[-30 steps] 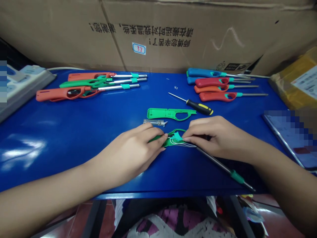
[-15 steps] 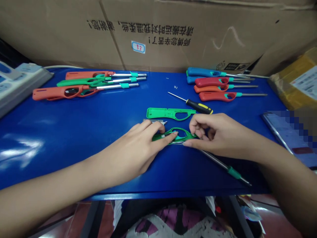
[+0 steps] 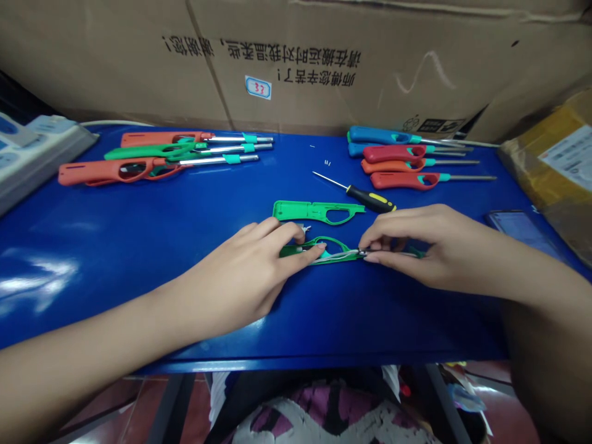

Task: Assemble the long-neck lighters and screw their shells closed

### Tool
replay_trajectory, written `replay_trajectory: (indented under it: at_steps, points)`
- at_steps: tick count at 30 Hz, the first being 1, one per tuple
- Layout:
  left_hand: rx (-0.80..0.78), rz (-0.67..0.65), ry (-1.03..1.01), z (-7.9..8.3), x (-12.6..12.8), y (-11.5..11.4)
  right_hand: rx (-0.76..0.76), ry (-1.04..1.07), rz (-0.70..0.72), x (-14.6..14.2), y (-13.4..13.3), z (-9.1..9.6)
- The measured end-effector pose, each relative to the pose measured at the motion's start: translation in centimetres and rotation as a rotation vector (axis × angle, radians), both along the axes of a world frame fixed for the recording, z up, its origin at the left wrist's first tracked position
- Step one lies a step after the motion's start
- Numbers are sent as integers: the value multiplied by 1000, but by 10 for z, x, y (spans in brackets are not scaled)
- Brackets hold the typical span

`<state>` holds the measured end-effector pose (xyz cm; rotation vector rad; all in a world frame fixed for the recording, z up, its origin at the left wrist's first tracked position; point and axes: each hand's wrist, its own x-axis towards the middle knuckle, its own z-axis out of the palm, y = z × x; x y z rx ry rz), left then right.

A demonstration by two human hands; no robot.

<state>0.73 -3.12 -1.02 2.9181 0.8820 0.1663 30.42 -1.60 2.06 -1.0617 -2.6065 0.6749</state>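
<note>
A green casing half (image 3: 345, 259) is held down on a blue table (image 3: 139, 253) by the left hand (image 3: 263, 265), on the person's side of a black-and-yellow screwdriver (image 3: 374, 199), the landmark here. The left grip is narrow, the casing being pinned beneath the fingers while the teal trigger (image 3: 325, 254) is touched by the thumb. A metal tube (image 3: 362, 253) is pinched between thumb and fingers of the right hand (image 3: 425, 240), its end set at the casing's tip, just nearer the person than the screwdriver's handle. White wires (image 3: 337, 256) are strung along the casing toward the tube. A second green half (image 3: 296, 211) is laid left of the screwdriver's handle; a small metal part (image 3: 307, 229), mostly hidden by the left hand, is seen nearer the person. Small screws (image 3: 327, 163) are scattered beyond the screwdriver's tip. Assembled lighters (image 3: 401, 179) are grouped beyond its handle, and opened lighters (image 3: 111, 170) are lined up well to its left.
</note>
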Motion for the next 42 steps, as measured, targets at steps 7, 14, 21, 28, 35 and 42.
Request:
replay_trajectory:
  at_steps: [7, 14, 21, 28, 35, 42]
  points:
    - [10, -5, -5, 0, 2, 2, 35, -61, 14, 4, 3, -5]
    - [8, -8, -10, -1, 2, 2, 102, -148, 31, 7, 5, -13]
    - [-20, -7, -13, -1, 2, 2, 161, -251, 74, 0, 0, -9]
    - [-7, -11, -30, 0, 2, 2, 232, -223, 29, -1, -4, -7]
    - [-5, -6, -6, -1, 3, 3, 84, 21, 38, -17, -5, -14]
    - [71, -36, -6, -2, 2, 1, 8, 52, 21, -16, -2, -15]
